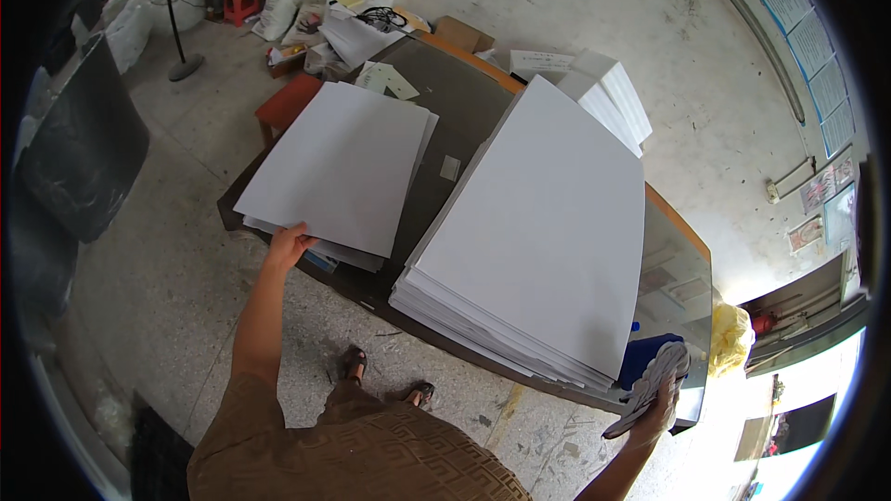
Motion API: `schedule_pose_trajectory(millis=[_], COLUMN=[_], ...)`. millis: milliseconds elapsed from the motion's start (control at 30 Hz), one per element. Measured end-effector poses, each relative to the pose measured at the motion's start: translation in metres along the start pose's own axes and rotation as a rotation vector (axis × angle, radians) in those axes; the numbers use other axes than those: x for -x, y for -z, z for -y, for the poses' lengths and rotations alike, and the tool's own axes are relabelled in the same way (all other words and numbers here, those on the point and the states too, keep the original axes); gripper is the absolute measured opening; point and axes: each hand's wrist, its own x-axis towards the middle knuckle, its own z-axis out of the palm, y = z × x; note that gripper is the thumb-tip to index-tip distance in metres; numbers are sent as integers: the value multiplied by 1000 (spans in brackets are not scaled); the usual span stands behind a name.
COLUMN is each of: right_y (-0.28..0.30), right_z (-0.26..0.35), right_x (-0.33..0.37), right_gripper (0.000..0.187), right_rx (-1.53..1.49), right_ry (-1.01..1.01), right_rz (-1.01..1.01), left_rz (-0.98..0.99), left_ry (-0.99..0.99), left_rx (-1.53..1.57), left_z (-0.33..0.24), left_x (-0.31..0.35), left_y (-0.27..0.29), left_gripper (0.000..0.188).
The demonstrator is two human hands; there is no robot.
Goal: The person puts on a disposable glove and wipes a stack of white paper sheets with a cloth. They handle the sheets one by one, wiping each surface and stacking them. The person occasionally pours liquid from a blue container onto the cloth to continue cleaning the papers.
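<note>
We have our left hand (290, 244) pinched on the near edge of the smaller pile (334, 167), which lies on the left part of the bench (469, 93); our right hand (661, 416) is wrapped around a pale ridged bundle (648, 388) at the near right corner. We judge that the left grip sits at the edge because the sheets lie loose there and an edge gives fingers their easiest hold. The larger pile (548, 223) stands to the right, with a strip of dark benchtop between the two, which probably keeps them from mixing. Its weight likely steadies its lower layers. The sheets are white, flat and matt, roughly rectangular, either paper or thin board; we cannot tell which. Their edges fan slightly out of line in both piles, most plainly along the larger one's near side. The bundle looks soft and furrowed, perhaps cloth, though we cannot name it, and a dark blue item (642, 359) lies just beside it. The benchtop is dark and smooth, edged in orange-brown along the far side, where stacked white blocks (608, 97) show crisp corners.
</note>
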Motion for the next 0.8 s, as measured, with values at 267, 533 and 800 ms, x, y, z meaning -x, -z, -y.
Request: schedule_pose_trajectory(millis=[267,533,800], right_y=[19,-193,-316], right_z=[-14,27,6], right_x=[23,-17,-13], right_gripper=[42,51,48], right_rx=[608,932,793], right_ry=[282,902,1012], right_rz=[-79,530,829], left_rz=[-311,41,355], left_ry=[263,-1374,-1706], left_rx=[-595,-1214,-1156], left_z=[25,-8,6], left_x=[20,174,201], left_y=[20,-156,-248], left_gripper=[28,28,20])
